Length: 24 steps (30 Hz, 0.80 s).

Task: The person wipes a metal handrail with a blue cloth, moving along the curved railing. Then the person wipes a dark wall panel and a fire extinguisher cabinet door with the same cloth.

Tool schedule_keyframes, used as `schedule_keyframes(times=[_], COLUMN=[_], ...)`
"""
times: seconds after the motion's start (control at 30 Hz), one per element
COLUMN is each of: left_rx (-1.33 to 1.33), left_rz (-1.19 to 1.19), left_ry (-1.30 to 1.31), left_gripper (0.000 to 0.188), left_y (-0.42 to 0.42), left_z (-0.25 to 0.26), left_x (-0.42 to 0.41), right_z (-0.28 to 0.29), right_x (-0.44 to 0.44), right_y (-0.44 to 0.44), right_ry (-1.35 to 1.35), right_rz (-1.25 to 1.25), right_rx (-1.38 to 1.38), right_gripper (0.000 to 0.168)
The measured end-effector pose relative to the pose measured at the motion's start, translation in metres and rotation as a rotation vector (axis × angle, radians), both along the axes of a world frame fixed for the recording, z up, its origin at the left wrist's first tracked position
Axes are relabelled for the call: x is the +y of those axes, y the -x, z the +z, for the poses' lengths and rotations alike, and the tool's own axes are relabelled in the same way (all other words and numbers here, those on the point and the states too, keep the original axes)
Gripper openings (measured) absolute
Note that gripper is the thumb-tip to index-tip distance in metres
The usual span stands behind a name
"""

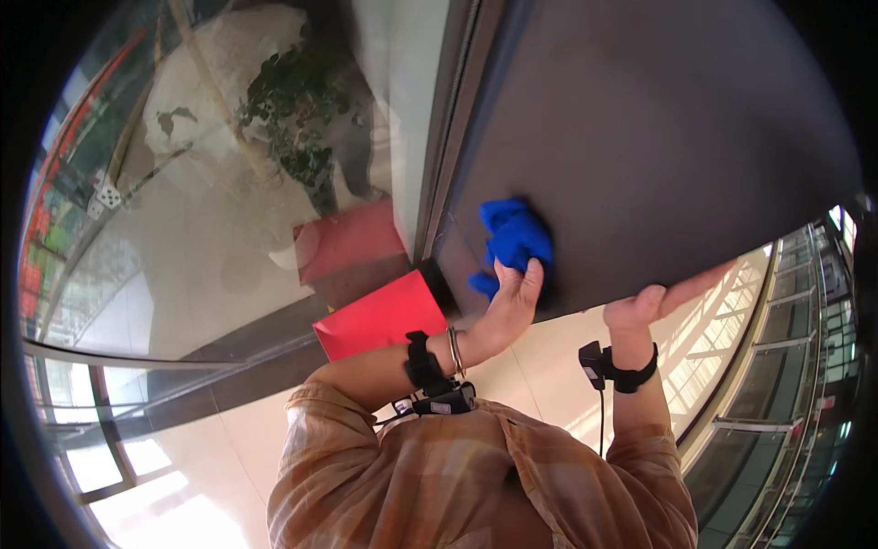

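Note:
My left hand [513, 295] pinches a crumpled blue cloth [518, 237] between thumb and fingers. The cloth lies against a broad dark grey panel [658, 130], near the frame along its left side. My right hand [641, 309] is at the panel's lower edge, fingers stretched out along it and thumb raised. Nothing is seen held in that hand, though its far fingertips are hard to make out. Both wrists wear black straps with small devices, and a metal bangle [454, 351] circles the left one.
Left of the metal frame [453, 130] stands a glass pane [219, 261] with reflections and a leafy plant [295, 117] visible in it. A red box-like object [384, 312] is beside my left forearm. Pale floor tiles [514, 377] lie below; a railing [761, 422] curves along the right.

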<state>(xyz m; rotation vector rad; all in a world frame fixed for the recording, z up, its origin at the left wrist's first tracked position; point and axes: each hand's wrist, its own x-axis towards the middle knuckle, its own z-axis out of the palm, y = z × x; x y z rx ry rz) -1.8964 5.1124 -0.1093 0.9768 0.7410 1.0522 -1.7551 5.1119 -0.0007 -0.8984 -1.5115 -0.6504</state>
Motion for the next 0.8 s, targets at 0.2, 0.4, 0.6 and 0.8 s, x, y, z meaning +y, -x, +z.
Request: schedule_keyframes(times=[0.2,0.4,0.6,0.8], left_rx=[0.513,0.588,0.318,0.302], left_rz=[0.017,0.021,0.346,0.209], left_ry=[-1.129,-1.36,-1.302,-1.098], left_gripper=[0.07,0.076,0.087,0.086], left_y=[0.003,0.012,-0.004,-0.018], left_z=[-0.019,-0.034,0.147,0.085], left_x=[-0.001,0.027,0.06,0.069], right_z=[-0.002,-0.01,-0.01,-0.01], right_x=[-0.003,-0.002,-0.001,-0.004], right_y=[-0.005,-0.009,-0.01,-0.007], right_ry=[-0.007,0.005,-0.075,-0.07], right_rz=[0.048,0.054,0.067,0.044], right_rx=[0.001,-0.029,-0.028,0.009], right_gripper=[0.076,0.081,0.078,0.081])
